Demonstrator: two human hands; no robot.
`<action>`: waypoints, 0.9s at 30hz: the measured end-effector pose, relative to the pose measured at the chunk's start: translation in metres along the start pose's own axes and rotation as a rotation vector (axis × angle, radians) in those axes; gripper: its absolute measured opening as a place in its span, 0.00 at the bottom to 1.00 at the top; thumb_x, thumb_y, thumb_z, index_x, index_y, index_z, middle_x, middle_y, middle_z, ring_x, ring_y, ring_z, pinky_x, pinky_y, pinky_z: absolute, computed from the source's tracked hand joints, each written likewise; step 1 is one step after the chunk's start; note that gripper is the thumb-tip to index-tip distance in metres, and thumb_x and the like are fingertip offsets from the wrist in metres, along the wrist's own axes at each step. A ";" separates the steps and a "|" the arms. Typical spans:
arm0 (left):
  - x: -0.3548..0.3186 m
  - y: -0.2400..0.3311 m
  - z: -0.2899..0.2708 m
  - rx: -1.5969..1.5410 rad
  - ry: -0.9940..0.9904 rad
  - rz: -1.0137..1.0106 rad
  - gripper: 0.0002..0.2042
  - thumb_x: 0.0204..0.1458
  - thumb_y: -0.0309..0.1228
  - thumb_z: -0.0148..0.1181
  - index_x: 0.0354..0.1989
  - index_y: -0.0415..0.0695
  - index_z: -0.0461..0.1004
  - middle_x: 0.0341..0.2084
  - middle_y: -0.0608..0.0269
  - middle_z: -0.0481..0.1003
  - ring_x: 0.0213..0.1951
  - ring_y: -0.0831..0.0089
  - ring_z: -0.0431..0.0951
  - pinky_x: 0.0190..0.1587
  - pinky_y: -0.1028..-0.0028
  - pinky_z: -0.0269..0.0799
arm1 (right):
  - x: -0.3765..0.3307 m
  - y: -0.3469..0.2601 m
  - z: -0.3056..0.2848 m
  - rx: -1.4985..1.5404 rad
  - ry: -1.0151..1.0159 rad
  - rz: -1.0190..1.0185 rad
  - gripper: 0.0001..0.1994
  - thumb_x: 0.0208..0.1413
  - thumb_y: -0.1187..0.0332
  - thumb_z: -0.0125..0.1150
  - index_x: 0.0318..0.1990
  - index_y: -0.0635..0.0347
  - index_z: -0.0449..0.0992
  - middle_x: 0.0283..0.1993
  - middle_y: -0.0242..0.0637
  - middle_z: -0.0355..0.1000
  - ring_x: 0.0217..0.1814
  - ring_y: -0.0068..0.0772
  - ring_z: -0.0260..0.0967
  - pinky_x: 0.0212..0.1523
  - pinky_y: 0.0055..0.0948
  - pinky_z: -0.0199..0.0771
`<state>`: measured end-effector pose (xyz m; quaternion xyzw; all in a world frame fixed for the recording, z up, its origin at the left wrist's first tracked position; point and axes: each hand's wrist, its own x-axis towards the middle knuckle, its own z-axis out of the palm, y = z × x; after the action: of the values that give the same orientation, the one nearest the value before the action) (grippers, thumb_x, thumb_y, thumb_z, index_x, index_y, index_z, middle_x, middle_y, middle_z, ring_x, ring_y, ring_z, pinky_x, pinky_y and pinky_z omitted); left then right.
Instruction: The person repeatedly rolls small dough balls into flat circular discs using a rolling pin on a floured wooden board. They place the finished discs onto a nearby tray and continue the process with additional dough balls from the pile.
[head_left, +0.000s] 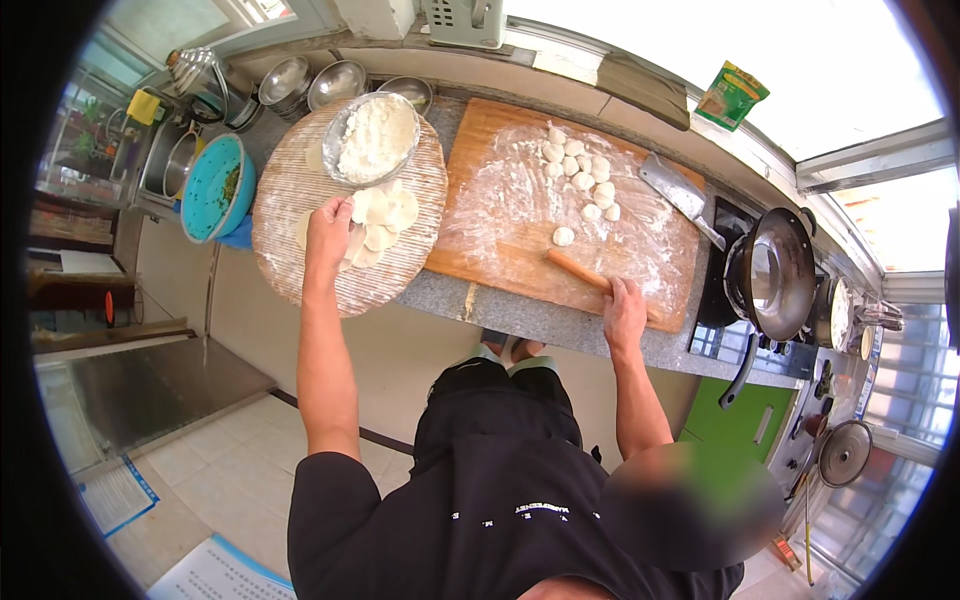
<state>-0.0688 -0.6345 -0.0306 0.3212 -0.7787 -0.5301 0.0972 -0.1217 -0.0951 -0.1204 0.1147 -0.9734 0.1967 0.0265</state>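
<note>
My left hand (330, 232) is over the round slatted mat (283, 262), its fingers pinched at the edge of a thin dough wrapper. Beside it several flat dough wrappers (380, 238) lie overlapping. A clear bowl of flour (378, 140) stands at the mat's far side. On the floured wooden board (490, 220), my right hand (626, 304) is closed round the near end of a small rolling pin (578, 270). One dough piece (563, 236) sits just beyond the pin's other end. Farther back is a cluster of small dough pieces (582, 165).
A cleaver (672, 187) lies at the board's right edge. Right of it, a black wok (778, 270) sits on the stove, its handle jutting toward me. A turquoise basin (213, 190) with chopped greens is left of the mat. Metal bowls (337, 84) line the back wall.
</note>
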 end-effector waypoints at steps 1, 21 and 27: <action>-0.001 0.000 0.000 -0.046 0.004 -0.009 0.13 0.72 0.33 0.57 0.51 0.36 0.83 0.35 0.66 0.84 0.34 0.80 0.79 0.40 0.74 0.77 | 0.000 0.001 0.001 -0.002 0.000 -0.006 0.20 0.56 0.76 0.69 0.57 0.59 0.81 0.56 0.46 0.78 0.60 0.54 0.76 0.60 0.48 0.77; -0.011 0.018 0.078 0.905 0.196 0.508 0.17 0.66 0.35 0.63 0.61 0.45 0.83 0.50 0.58 0.85 0.43 0.54 0.87 0.46 0.58 0.83 | 0.000 -0.006 -0.004 0.024 0.008 -0.003 0.19 0.55 0.77 0.68 0.56 0.60 0.81 0.53 0.47 0.78 0.58 0.56 0.75 0.59 0.49 0.77; -0.011 0.027 0.086 1.037 0.150 0.452 0.18 0.66 0.35 0.62 0.62 0.43 0.81 0.53 0.53 0.82 0.40 0.54 0.87 0.43 0.58 0.84 | -0.001 -0.004 -0.001 0.020 0.010 0.021 0.20 0.55 0.77 0.69 0.57 0.60 0.81 0.53 0.46 0.78 0.58 0.55 0.75 0.58 0.49 0.77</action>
<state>-0.1133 -0.5560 -0.0407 0.1891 -0.9773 -0.0205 0.0931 -0.1193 -0.0982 -0.1177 0.1040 -0.9723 0.2073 0.0281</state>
